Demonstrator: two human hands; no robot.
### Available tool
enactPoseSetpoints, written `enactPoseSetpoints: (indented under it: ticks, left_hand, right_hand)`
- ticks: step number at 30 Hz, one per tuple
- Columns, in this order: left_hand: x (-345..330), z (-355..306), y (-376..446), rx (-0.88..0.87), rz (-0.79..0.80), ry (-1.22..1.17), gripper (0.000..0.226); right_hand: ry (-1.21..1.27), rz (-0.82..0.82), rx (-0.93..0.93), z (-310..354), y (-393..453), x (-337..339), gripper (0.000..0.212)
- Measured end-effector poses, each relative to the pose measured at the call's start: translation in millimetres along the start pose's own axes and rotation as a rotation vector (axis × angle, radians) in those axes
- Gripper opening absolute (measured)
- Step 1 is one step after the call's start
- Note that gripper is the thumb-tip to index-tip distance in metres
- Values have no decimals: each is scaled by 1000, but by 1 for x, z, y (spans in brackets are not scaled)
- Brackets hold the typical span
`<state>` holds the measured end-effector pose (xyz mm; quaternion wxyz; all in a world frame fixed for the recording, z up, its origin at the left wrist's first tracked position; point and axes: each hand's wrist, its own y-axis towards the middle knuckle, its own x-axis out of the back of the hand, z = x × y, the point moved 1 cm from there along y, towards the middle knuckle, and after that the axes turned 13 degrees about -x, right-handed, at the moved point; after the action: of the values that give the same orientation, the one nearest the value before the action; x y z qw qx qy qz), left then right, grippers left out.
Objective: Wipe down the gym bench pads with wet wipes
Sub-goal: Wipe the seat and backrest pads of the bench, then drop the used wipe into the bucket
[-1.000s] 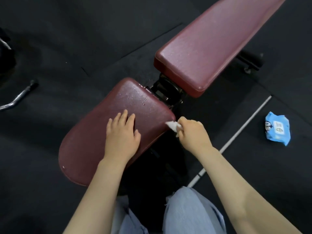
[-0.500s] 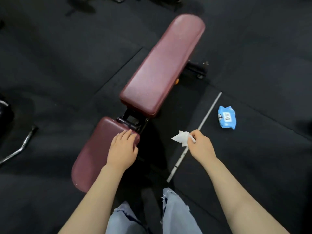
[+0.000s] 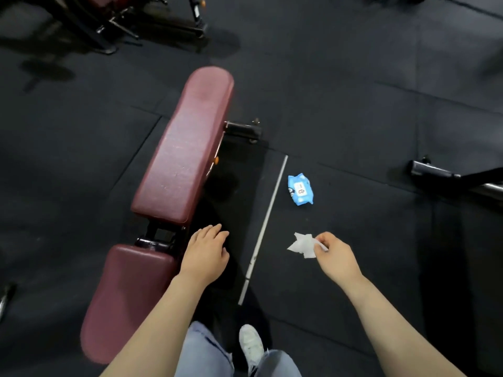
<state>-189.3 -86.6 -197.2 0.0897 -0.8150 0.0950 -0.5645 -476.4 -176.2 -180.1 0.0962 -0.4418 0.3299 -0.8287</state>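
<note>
Left hand, fingers straight and loosely spread, palm down, held beside the right edge of the seat pad near the hinge; whether it touches the pad cannot be told. Right hand, fingers curled, pinching a crumpled white wet wipe between thumb and fingertips, held over the floor well to the right of the bench and apart from both pads.

Bench: two maroon padded sections in line, running diagonally from lower left to upper centre. Seat pad, the shorter section, nearest the viewer. Back pad, the longer section, beyond the hinge, its surface showing pale speckling along the middle. Black frame foot projecting from under the back pad on the right side.

Floor: dark rubber tiles with visible seams. Thin pale rod or strip lying on the floor right of the bench, roughly parallel to it, passing between the two hands. Blue wet-wipe packet lying flat on the floor just right of this strip, beyond the right hand. Black equipment frames at upper left and at the right edge. Pale blue jeans and a white shoe at the lower edge.
</note>
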Motion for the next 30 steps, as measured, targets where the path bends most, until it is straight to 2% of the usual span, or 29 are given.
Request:
enactPoseSetpoints:
  ticks: [6, 16, 22, 30]
  left_hand:
    - [0, -21, 54, -121, 152, 33, 52]
    - [41, -30, 184, -382, 275, 126, 50]
    - [58, -42, 264, -430, 328, 178, 50]
    - [40, -85, 374, -414, 333, 200, 51]
  right_hand:
    - [95, -25, -125, -23, 23, 22, 17]
    - [305, -155, -261, 9, 77, 50, 16]
    - [349, -170, -360, 27, 120, 79, 13]
    - [341, -156, -356, 34, 220, 138, 10]
